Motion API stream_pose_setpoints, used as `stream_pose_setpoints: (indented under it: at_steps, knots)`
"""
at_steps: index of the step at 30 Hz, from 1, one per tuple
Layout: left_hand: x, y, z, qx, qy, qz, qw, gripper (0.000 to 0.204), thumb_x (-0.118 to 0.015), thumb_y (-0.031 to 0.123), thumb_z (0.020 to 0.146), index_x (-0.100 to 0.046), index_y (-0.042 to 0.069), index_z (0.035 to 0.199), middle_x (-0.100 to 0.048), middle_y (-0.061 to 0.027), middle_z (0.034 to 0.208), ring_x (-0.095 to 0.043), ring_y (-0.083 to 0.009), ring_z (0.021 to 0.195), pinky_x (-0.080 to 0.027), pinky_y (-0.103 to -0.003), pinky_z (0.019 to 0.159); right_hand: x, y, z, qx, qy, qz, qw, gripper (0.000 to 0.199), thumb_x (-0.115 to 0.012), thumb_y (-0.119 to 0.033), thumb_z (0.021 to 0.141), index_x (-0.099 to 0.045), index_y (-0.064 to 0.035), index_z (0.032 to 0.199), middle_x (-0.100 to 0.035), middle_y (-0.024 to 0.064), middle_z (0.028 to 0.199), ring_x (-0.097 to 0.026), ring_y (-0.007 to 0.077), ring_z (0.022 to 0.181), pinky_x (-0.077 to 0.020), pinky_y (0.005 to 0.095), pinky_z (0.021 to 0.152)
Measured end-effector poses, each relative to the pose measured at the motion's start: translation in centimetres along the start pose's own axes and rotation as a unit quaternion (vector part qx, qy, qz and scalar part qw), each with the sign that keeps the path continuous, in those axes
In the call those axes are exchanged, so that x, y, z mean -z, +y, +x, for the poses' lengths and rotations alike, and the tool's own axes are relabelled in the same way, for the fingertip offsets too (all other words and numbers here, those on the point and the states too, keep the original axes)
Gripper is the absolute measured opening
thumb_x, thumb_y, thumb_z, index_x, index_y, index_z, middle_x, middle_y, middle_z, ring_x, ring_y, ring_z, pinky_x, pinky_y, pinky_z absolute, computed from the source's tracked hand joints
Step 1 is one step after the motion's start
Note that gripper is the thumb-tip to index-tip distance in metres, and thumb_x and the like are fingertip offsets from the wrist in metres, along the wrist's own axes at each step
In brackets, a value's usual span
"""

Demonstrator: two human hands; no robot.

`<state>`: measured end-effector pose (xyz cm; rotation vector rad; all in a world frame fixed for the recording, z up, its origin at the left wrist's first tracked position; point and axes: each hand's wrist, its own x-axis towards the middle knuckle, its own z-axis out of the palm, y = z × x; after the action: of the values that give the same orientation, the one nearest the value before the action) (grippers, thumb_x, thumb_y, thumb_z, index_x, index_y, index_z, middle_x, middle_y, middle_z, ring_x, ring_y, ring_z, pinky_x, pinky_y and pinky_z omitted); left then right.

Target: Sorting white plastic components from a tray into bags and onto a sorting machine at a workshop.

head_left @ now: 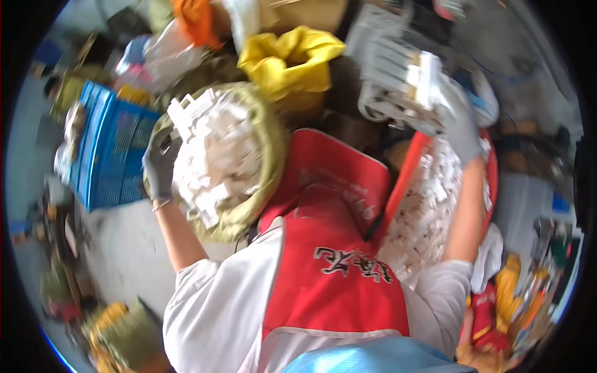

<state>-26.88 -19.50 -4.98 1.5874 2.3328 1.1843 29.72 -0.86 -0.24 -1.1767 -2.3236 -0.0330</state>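
My left hand (160, 166), in a grey glove, is curled at the left rim of an olive woven sack (273, 127). Its fingers bend around the sack's edge, partly hidden. Small white pieces (217, 146), apparently plastic, heap up inside the sack. On the far right my right hand (459, 115), also gloved, closes on a few long white pieces (426, 79), blurred by motion. These are in front of a grey slotted machine or rack (393, 68). Below my right forearm, a red tub (403, 180) holds many more white pieces (420, 217).
A blue plastic crate (93, 149) stands left of the sack. Beyond the sack sits an open yellow bag (292, 74), with plastic bags (171, 56) and an orange cloth or bag (196, 22) nearby. My red apron (336, 261) spreads between sack and tub. Other bundles (127, 332) lie at lower left.
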Motion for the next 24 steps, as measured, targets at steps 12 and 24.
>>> stream_pose_setpoints:
  at_steps: [12,24]
  knots:
    - [3.3,-13.7,2.2,0.046,0.039,0.086,0.994,0.024,-0.059,0.022,0.089,-0.066,0.005,0.104,-0.067,-0.0130,0.101,-0.066,-0.0247,0.091,-0.050,-0.030,0.078,-12.7,-19.6,5.6,0.075,-0.120,0.252,0.957,0.030,-0.061,-0.015,0.084,-0.060,-0.0040,0.112,-0.061,0.0154,0.112,-0.057,0.0329,0.103,-0.0451,0.0380,0.090]
    - [-5.6,-21.5,12.3,0.000,-0.115,0.205,0.972,0.022,-0.059,0.032,0.082,-0.069,0.014,0.088,-0.066,-0.0151,0.088,-0.064,-0.0331,0.082,-0.052,-0.039,0.070,-33.6,-23.1,14.5,-0.141,-0.408,0.199,0.880,0.040,-0.057,-0.038,0.083,-0.063,-0.0085,0.110,-0.063,0.0205,0.108,-0.060,0.0330,0.102,-0.0450,0.0391,0.090]
